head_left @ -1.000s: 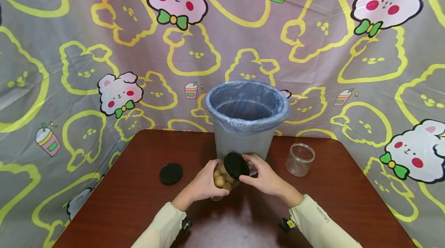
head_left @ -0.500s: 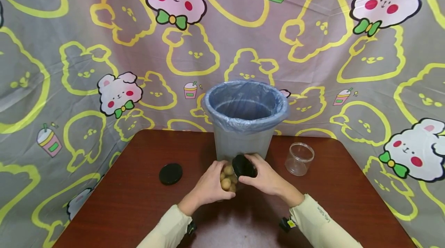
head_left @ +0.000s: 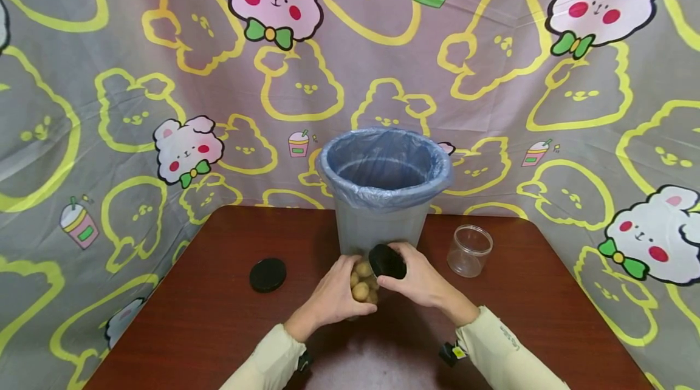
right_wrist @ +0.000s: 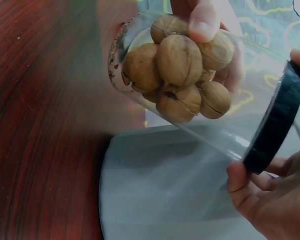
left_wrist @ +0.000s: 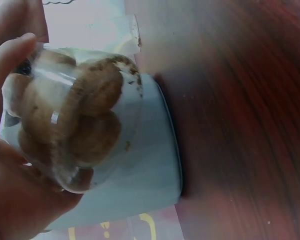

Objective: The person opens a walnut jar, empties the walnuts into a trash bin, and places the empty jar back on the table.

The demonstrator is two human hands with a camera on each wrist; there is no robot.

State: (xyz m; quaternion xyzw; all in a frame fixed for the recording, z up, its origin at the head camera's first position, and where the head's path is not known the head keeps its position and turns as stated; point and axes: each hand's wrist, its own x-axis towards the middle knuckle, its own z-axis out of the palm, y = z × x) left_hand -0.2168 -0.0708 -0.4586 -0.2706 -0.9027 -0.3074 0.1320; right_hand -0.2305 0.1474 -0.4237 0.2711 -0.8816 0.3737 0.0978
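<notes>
A clear jar (right_wrist: 250, 55) with several walnuts (right_wrist: 179, 60) inside is tilted on its side in front of the bin. My left hand (head_left: 335, 296) grips it around the body, fingers on the far side and thumb on the near side. At the jar's mouth is a black lid (head_left: 387, 261), which my right hand (head_left: 417, 277) holds by the edge between thumb and fingers. In the right wrist view the lid sits against the mouth, with the walnuts gathered toward the base. Dark crumbs cling inside the base in the left wrist view.
A pale bin (head_left: 377, 226) with a blue plastic liner (head_left: 385, 195) stands just behind my hands. Another black lid (head_left: 268, 274) lies on the brown table (head_left: 197, 329) at left. An uncovered clear jar (head_left: 469, 256) stands at right. A patterned cloth (head_left: 306, 86) surrounds the table.
My left hand and the jar of walnuts have shifted right. The black lid has moved right and turned in my right hand, while my right forearm stays nearly in place.
</notes>
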